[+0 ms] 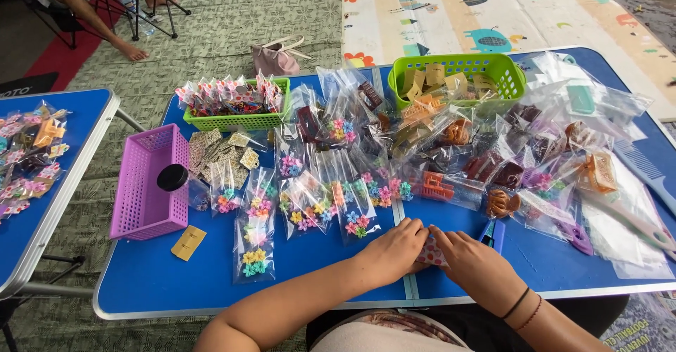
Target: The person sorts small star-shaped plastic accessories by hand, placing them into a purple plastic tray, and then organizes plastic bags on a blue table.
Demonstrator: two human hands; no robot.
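both hands, left hand [391, 252] and right hand [473, 262], pinch a small patterned card [431, 253] flat on the blue counter [176, 274] edge; best to keep fingertips closed on its corners, pressing evenly

A blue table [176, 274] bears a purple basket [144, 183], two green baskets [507, 77], and a pink-dotted packet [431, 253].

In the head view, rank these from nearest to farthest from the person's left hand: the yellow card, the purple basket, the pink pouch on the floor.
Measured from the left hand:
1. Yellow card, flat on the blue table, off to the hand's left.
2. Purple basket, farther left, near the table's edge.
3. Pink pouch, on the floor mat beyond the table's far edge.
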